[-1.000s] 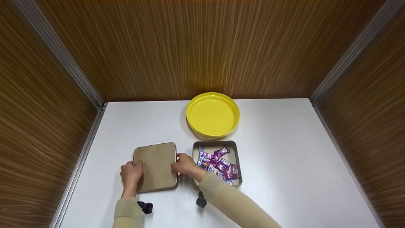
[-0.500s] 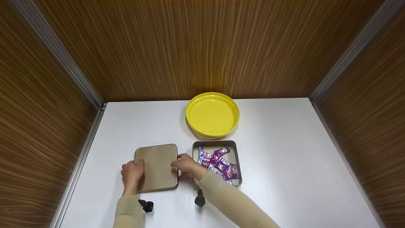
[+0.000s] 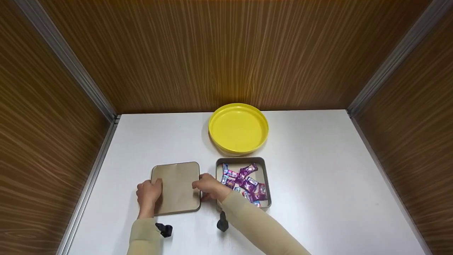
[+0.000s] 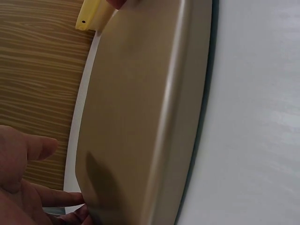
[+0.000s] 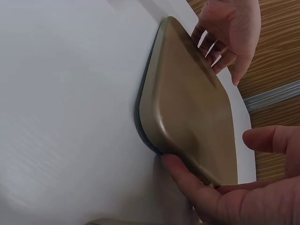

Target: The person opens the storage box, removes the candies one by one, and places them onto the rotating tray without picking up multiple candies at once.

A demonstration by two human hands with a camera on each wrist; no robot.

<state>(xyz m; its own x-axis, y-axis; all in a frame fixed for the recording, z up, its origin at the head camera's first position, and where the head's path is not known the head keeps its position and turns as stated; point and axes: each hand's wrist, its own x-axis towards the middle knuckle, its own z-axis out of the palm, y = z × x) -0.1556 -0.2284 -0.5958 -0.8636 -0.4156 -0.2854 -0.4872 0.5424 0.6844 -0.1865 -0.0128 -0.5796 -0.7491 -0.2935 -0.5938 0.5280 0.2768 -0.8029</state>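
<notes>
A flat gold square tin lid [image 3: 178, 187] with rounded corners lies top side up on the white table. My left hand [image 3: 148, 193] is at its left edge; in the left wrist view that hand [image 4: 23, 173] has fingertips against the lid's side and its thumb raised off the top. At the right edge, my right hand [image 3: 210, 186] touches the lid. The right wrist view has this hand's fingers [image 5: 187, 180] along the rim, thumb extended above and apart from it. Just right of the lid sits an open gold tin [image 3: 267, 177] with several purple and blue wrapped candies [image 3: 249, 182].
Behind the tin stands a round yellow tray [image 3: 238, 127], near the back wall. Wood-grain panels [image 3: 230, 53] enclose the white table [image 3: 318, 170] at the back and both sides. My right forearm [image 3: 258, 226] crosses in front of the tin.
The lid has come down slightly and shifted a little to the right, with both hands moving along with it. The tin, candies and yellow tray have stayed in place.
</notes>
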